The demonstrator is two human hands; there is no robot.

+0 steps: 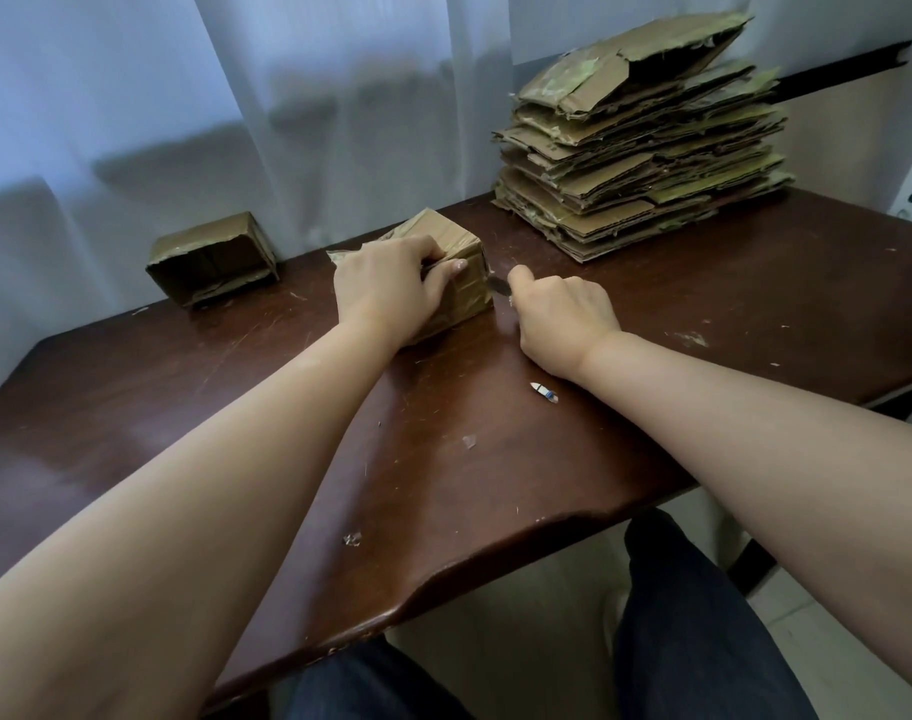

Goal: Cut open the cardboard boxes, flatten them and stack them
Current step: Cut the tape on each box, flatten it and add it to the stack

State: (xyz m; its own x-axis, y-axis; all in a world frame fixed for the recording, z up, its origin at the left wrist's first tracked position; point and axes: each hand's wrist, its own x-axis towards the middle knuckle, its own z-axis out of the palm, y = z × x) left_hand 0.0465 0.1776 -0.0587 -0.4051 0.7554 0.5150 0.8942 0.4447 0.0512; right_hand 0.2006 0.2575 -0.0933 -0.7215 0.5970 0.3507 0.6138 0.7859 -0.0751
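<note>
Dark scuffed wooden table (495, 459), sheer white curtain (236, 96) behind, pale floor (537, 615).

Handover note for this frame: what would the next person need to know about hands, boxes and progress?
Left hand holds down the taped brown cardboard box at mid-table. Right hand grips a small metal blade at that box's right side.
Done: tall stack of flattened cardboard at the far right of the dark wooden table.
Left: finish cutting this box, then the open-sided cardboard box at far left; flatten and stack both.
</note>
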